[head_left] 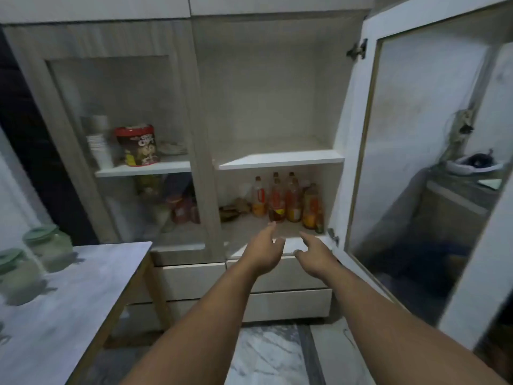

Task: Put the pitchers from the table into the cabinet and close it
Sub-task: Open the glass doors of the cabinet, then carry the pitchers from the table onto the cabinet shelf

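Two clear pitchers with pale green lids stand on the table [83, 287] at the left: one further back [50, 245], one nearer at the frame edge [16, 273]. The cabinet's right glass door [416, 151] is swung wide open. Its upper shelf [280, 159] is bare. My left hand [263, 251] and my right hand [313, 254] reach forward side by side, both empty with fingers apart, in front of the lower shelf edge, well right of the pitchers.
Several orange-filled bottles [286, 201] stand on the lower shelf. The left glass door [116, 140] is shut, with a red-lidded tub [137, 145] and cups behind it. Drawers [277, 276] sit below. A counter with a white bowl [472, 165] shows at the right.
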